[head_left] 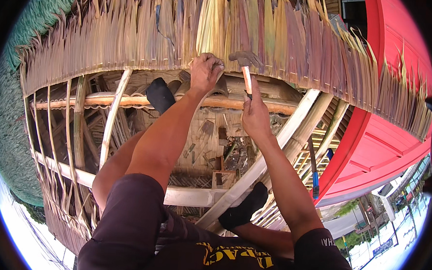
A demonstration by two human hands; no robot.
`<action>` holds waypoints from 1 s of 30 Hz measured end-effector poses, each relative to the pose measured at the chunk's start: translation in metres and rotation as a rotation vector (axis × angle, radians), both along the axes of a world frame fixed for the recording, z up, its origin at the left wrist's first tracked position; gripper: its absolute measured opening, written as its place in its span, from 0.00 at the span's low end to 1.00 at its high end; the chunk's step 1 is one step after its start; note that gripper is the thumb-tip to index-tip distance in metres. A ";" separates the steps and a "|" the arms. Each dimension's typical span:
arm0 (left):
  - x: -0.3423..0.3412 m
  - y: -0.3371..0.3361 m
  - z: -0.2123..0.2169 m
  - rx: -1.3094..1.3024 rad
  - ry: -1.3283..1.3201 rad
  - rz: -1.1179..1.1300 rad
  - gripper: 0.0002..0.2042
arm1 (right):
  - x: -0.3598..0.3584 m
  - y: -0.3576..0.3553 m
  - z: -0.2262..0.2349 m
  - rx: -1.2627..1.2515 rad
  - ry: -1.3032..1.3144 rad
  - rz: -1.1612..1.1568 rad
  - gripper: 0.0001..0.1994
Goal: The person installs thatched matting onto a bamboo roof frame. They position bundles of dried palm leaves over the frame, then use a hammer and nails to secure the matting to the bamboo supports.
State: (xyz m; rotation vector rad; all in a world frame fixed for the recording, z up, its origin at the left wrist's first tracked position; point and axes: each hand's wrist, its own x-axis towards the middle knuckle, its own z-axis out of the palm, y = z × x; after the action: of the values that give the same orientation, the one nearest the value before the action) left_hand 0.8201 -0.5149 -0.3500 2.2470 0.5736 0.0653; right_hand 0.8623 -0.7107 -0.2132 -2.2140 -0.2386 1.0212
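Hammer (247, 81): located at the lower edge of the thatch (167, 47), head pointing away from you. Its long axis runs nearly straight ahead, tilting slightly left toward the head. Your right hand (256, 116) wraps its fingers around the handle's near end. Your left hand (204, 75) bunches its fingers at the thatch edge; whether they pinch anything cannot be told.
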 end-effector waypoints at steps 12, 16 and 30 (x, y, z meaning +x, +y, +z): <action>-0.002 -0.009 0.008 0.079 0.067 -0.004 0.09 | -0.010 0.006 0.002 -0.071 -0.309 0.187 0.39; -0.006 -0.003 0.002 0.007 0.061 -0.032 0.09 | -0.005 0.013 0.009 -0.071 -0.282 0.196 0.39; -0.013 0.017 -0.011 -0.015 -0.028 -0.189 0.20 | -0.009 0.016 -0.002 -0.131 -0.226 0.106 0.39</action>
State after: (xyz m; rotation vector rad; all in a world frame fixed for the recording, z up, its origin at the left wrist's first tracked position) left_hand 0.8067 -0.4981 -0.3608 2.2708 0.3439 -0.0030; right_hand 0.8532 -0.6948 -0.2155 -2.4603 -0.4039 0.8624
